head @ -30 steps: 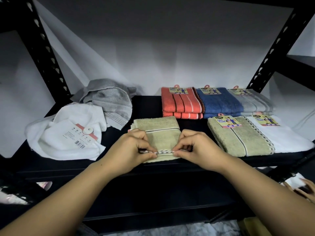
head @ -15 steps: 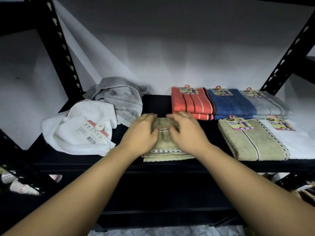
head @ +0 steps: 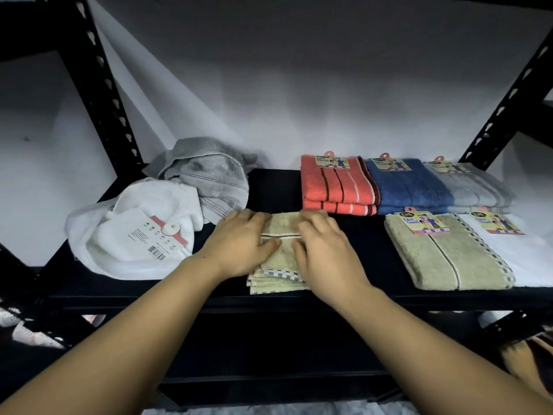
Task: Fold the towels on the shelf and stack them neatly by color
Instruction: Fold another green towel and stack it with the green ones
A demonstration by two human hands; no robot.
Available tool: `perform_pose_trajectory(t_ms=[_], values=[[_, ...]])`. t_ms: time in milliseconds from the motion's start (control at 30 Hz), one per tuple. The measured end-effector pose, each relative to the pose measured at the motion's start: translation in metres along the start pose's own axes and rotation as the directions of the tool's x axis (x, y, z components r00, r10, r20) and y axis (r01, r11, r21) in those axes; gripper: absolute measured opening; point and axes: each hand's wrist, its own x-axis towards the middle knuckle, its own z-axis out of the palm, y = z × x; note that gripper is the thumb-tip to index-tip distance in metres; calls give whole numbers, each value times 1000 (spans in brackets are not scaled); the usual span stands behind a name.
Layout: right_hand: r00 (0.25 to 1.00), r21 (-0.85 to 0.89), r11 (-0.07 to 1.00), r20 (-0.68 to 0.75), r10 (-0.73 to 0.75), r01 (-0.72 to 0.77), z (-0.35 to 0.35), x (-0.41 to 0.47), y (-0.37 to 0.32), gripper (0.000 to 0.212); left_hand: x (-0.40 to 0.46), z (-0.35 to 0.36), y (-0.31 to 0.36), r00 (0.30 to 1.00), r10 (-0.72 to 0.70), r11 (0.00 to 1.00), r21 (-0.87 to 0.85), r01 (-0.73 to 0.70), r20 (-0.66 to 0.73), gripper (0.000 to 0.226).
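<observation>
So a second ago I was pinching the near hem of this small folded olive-green terry towel (head: 279, 250) with both hands, and now that fold's flipped over and I've gone flat on top of it, which I reckon means this one is basically folded and just needs smoothing. My left hand (head: 239, 247) and right hand (head: 324, 254) are both laid open, fingers pretty much straight, pressing down on the towel, not gripping anything. It sits near the front edge of the black metal shelf (head: 371, 259), about the middle. Long axis runs front to back, checkered hem toward me, layers a bit fanned out at the near edge. Next up, I guess, is moving it onto the matching folded olive-green towel with the paper tag (head: 443, 253) off to the right front. The crumpled white towel (head: 134, 235) at the left front and the crumpled grey towel (head: 206, 172) behind it are still unfolded, so plenty left.
</observation>
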Motion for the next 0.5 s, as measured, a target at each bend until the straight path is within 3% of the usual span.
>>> perform_pose_trajectory(t_ms=[33, 100, 200, 300, 367, 500], values=[[995, 40, 997, -78, -69, 72, 4, -6, 0, 24, 3, -7, 0, 1000, -26, 998, -58, 27, 16, 74], [993, 153, 985, -104, -60, 76, 6, -17, 4, 15, 6, -21, 2, 985, -124, 953, -264, 151, 116, 70], [996, 244, 970, -93, 0, 23, 4, -19, 15, 15, 10, -35, 5, 952, -181, 847, -452, 278, 246, 29], [998, 302, 953, -64, -1, 20, 0, -17, 20, 15, 12, -39, 4, 941, -203, 793, -518, 321, 272, 10], [998, 325, 945, -54, -18, 35, -2, -18, 21, 15, 14, -40, 0, 933, -191, 763, -552, 337, 305, 14], [999, 345, 938, -39, -27, 38, -3, -18, 25, 15, 18, -40, -1, 943, -186, 738, -595, 319, 274, 42]])
